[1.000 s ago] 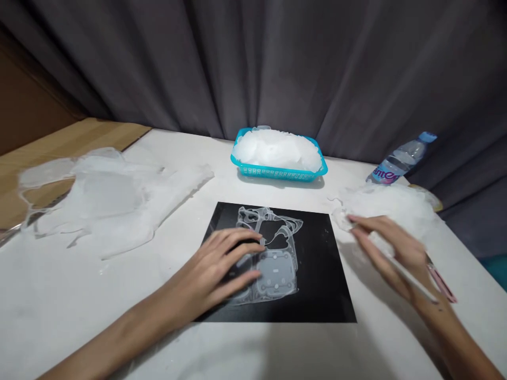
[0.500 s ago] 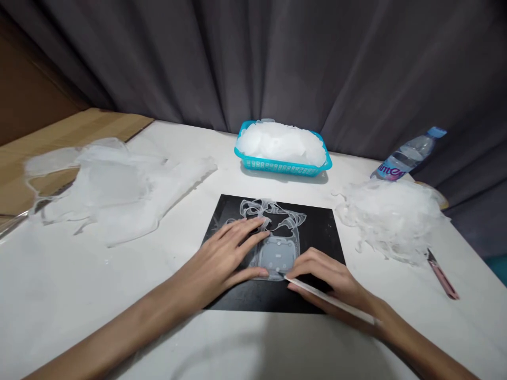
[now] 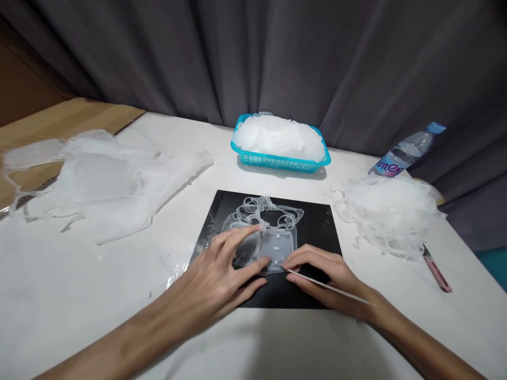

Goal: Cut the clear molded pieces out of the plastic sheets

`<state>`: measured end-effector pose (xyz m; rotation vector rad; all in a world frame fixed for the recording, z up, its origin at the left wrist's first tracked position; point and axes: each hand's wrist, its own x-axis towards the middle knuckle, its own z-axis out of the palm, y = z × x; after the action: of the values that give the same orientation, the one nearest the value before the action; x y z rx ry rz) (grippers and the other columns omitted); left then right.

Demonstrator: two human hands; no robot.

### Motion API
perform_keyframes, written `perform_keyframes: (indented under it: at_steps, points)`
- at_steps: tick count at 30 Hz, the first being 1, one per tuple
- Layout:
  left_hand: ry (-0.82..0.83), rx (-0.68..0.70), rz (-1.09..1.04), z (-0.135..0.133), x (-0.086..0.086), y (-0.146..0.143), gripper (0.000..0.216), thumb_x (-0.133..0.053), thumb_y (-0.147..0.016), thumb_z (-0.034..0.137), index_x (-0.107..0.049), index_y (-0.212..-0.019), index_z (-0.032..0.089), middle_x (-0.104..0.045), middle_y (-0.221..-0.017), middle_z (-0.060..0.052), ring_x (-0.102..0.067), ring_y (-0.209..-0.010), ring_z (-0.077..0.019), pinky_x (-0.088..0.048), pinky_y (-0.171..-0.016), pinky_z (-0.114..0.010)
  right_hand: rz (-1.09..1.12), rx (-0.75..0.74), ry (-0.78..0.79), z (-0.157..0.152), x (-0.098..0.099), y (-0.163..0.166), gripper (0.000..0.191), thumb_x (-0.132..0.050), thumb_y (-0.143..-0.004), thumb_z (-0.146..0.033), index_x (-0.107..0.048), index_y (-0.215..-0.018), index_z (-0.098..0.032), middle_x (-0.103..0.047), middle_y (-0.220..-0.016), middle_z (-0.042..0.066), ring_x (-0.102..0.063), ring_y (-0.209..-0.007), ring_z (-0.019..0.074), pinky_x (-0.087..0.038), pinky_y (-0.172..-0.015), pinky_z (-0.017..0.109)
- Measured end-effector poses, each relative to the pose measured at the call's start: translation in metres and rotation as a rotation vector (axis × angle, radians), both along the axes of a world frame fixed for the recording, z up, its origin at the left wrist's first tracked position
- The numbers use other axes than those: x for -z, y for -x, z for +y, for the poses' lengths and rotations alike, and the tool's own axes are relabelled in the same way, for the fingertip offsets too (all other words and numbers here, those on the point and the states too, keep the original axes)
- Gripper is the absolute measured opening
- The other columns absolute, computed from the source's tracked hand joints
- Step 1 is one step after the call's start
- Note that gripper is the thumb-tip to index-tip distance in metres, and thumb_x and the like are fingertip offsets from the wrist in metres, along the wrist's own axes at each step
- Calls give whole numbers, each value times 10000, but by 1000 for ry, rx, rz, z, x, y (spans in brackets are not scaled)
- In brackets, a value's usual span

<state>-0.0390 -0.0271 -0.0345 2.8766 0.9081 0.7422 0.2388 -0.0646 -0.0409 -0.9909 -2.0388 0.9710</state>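
A translucent silicone-like sheet (image 3: 276, 244) lies on a black mat (image 3: 317, 227), with rounded panels near me and thin, curling offcut strips beyond them. My left hand (image 3: 222, 269) rests over its left part with fingers spread; the index fingertip touches the strip edge and another fingertip lies on the panel. At the panel's near right corner, my right hand (image 3: 320, 272) grips a thin white pen-like tool (image 3: 332, 288) between thumb and fingers. The tool's tip is at the panel's edge, partly hidden by the fingers.
A blue basket (image 3: 281, 162) heaped with white translucent pieces stands at the back. Larger translucent sheets (image 3: 106, 179) lie left, near cardboard (image 3: 99, 113). To the right are a pile of scraps (image 3: 396, 211), a water bottle (image 3: 407, 150) and a pink-handled cutter (image 3: 437, 272).
My left hand has shifted slightly and its index finger has drawn back, baring more of the sheet's left part. The right hand's tool stays at the near edge, its shaft turned slightly.
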Motion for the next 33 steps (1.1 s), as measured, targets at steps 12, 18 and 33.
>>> perform_keyframes:
  at_steps: [12,18,33]
  points:
    - [14,290,-23,-4,-2,-6,249,-608,-1042,303,-696,-1241,182,-783,-1168,-81,-723,-1099,-252,-557,-987,-372,8,-104,-72,2,-2,1,173,-628,-1010,-130,-665,-1169,-187,-736,-1108,68,-676,-1033,161,-546,-946,309]
    - [-15,291,-28,-3,1,-7,322,-601,-1048,299,-671,-1316,136,-771,-1167,-103,-714,-1088,-249,-539,-973,-371,14,-113,-69,2,0,1,175,-628,-1012,-132,-666,-1178,-176,-727,-1129,76,-664,-1053,160,-533,-963,295]
    - [115,268,48,-1,-1,-1,321,-531,-1079,299,-658,-1351,185,-698,-1334,-109,-660,-1171,-257,-483,-1007,-380,-278,-64,-284,-4,-1,8,165,-534,-1043,-136,-638,-1168,-163,-710,-1089,86,-663,-1004,179,-558,-923,295]
